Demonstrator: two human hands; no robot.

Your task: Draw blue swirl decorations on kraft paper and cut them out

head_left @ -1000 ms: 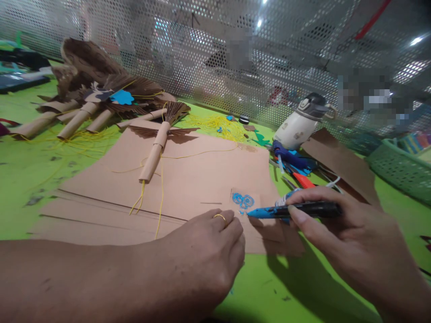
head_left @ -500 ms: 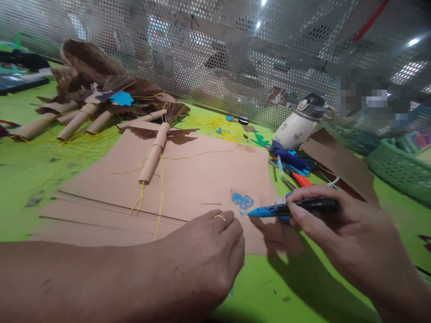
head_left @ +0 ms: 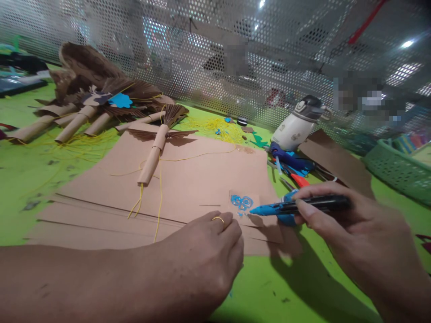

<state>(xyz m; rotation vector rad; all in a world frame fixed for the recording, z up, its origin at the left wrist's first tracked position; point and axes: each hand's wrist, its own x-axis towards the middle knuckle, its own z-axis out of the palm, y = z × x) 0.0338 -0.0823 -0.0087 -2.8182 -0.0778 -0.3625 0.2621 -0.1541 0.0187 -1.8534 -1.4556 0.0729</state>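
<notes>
My right hand (head_left: 363, 237) grips a black-and-blue marker (head_left: 288, 206), its blue tip just above or touching the brown paper; exact contact is unclear. Blue looped rings (head_left: 241, 202) with small marks below are drawn on a small brown paper piece (head_left: 257, 197) lying on larger brown sheets (head_left: 202, 166). Bent and close together, the fingers of my left hand (head_left: 215, 251), one wearing a gold ring, press on the paper beside the drawing. Their tips are hidden. Further back on the sheets lies a rolled-paper figure (head_left: 153, 154) with pleated paper wings and yellow string.
Several similar paper rolls (head_left: 72, 123) lie at the left back among yellow string. A white bottle (head_left: 292, 128), blue-handled scissors (head_left: 286, 154) and a green basket (head_left: 400, 166) are at the right. A perforated metal panel (head_left: 195, 58) borders the green table.
The marker and my right hand have shifted slightly right, away from the blue marks. My left hand stays on the paper. The view has moved slightly.
</notes>
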